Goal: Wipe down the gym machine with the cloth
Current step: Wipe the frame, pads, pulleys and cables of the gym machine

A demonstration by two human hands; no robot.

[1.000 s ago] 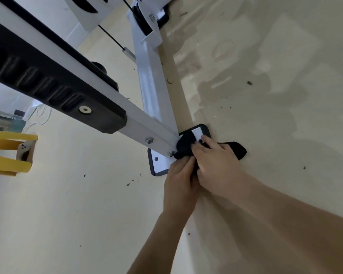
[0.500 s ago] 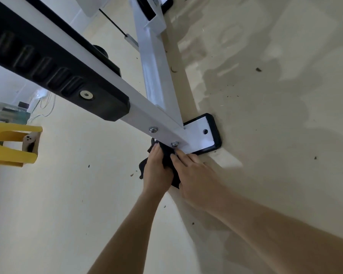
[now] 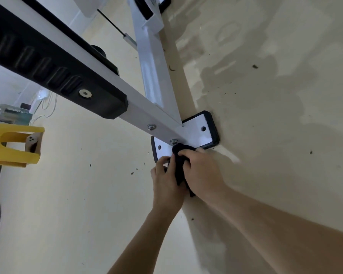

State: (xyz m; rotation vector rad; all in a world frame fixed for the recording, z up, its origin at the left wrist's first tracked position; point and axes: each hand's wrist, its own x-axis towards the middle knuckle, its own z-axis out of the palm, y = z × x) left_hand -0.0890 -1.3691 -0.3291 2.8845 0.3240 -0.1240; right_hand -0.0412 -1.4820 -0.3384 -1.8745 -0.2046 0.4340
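Head view: both forearms reach in from the near edge and meet at the machine's (image 3: 147, 107) foot. The right hand (image 3: 202, 171) curls its fingers over the black cloth (image 3: 180, 163), bunching it against the near edge of the white plate (image 3: 200, 133), just below a bolt (image 3: 174, 141). The left hand (image 3: 167, 175) grips the cloth's left side, knuckles touching the plate's near left corner. A white beam (image 3: 139, 113) with a black pad (image 3: 57, 72) slants overhead from the far left down to the plate. A yellow stand (image 3: 14, 145) and a bottle (image 3: 6, 111) sit well apart at the left. Speckled floor (image 3: 67, 194) lies open left and right of the hands.
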